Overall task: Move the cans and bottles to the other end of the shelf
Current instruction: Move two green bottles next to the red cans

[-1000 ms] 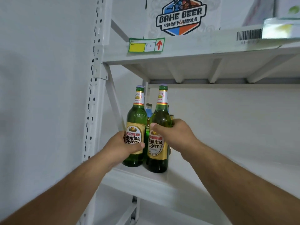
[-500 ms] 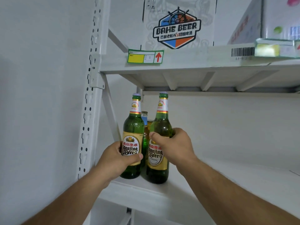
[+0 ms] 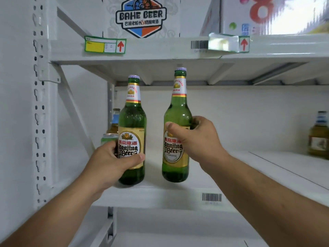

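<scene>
Two green Yanjing Beer bottles stand out at the left end of the white shelf (image 3: 160,195). My left hand (image 3: 108,163) grips the left bottle (image 3: 132,122) low on its label. My right hand (image 3: 197,141) grips the right bottle (image 3: 178,111) around its body, and this bottle sits a little higher and further right. Behind the left bottle a green can (image 3: 108,138) and a small amber bottle with a blue neck label (image 3: 114,122) stay in the back corner. Another amber bottle (image 3: 318,136) stands at the far right of the shelf.
The upper shelf (image 3: 160,50) hangs close above the bottle caps, with a BAHE BEER carton (image 3: 141,16) and another box (image 3: 267,15) on it. A perforated white upright (image 3: 40,104) and a diagonal brace (image 3: 74,107) border the left side. A wall lies behind the shelf.
Both bottles have come away from the corner and apart from each other; the right one has moved rightward and up. The view has shifted right, showing the far amber bottle.
</scene>
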